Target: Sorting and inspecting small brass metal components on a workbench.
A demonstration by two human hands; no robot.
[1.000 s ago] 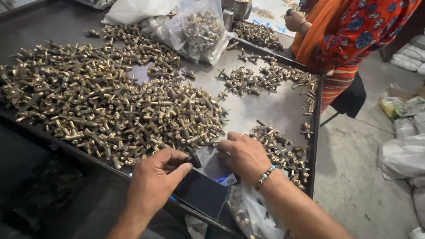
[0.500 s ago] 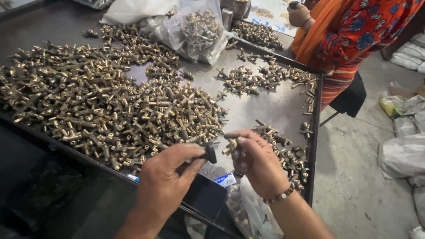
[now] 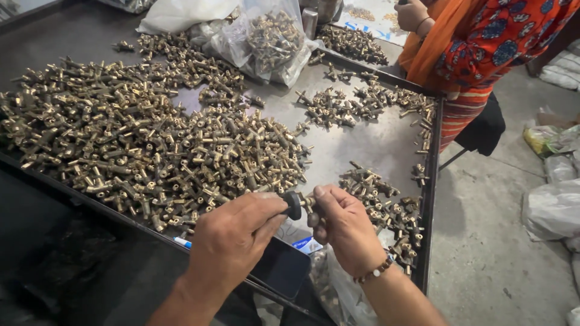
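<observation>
My left hand (image 3: 232, 238) grips a small tool with a black round tip (image 3: 293, 204), pressed against a small brass fitting (image 3: 310, 203) that my right hand (image 3: 342, 224) pinches between thumb and fingers. Both hands hover over the near edge of a metal tray table (image 3: 368, 145). A large heap of brass fittings (image 3: 139, 145) lies just beyond my left hand. A smaller pile of fittings (image 3: 386, 205) lies right of my right hand. A dark phone (image 3: 281, 265) lies under my hands at the tray edge.
Clear plastic bags holding fittings (image 3: 266, 36) sit at the tray's far side. Another person in orange and red patterned clothes (image 3: 477, 48) stands at the far right corner. White sacks (image 3: 553, 205) lie on the concrete floor to the right.
Both hands lifted from the phone and tray edge. My right hand picked up a brass fitting, and my left hand brought the black-tipped tool against it.
</observation>
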